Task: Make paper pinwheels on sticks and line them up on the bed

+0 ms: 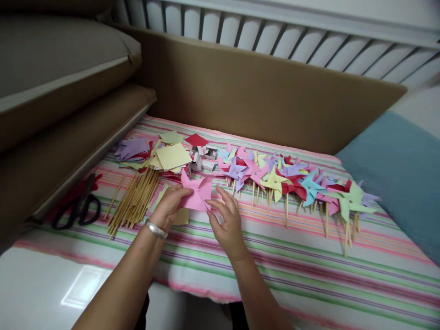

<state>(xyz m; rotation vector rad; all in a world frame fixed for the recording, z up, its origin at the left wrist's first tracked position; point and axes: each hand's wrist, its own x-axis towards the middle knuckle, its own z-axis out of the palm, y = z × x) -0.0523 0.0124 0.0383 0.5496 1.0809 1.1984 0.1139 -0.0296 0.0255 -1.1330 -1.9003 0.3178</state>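
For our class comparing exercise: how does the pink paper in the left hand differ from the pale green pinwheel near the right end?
The pink paper is held in the left hand; the green pinwheel lies among other pinwheels. A stick shows beneath the green pinwheel, none on the pink paper. Both have pointed corners.

We see a pink, green and white striped cloth (309,275); behind it, a long brown panel (257,96) below white slats (264,36); left, stacked brown-and-grey cushions (65,59); right, a smooth blue surface (395,169); lower left, glossy white flooring (37,288).
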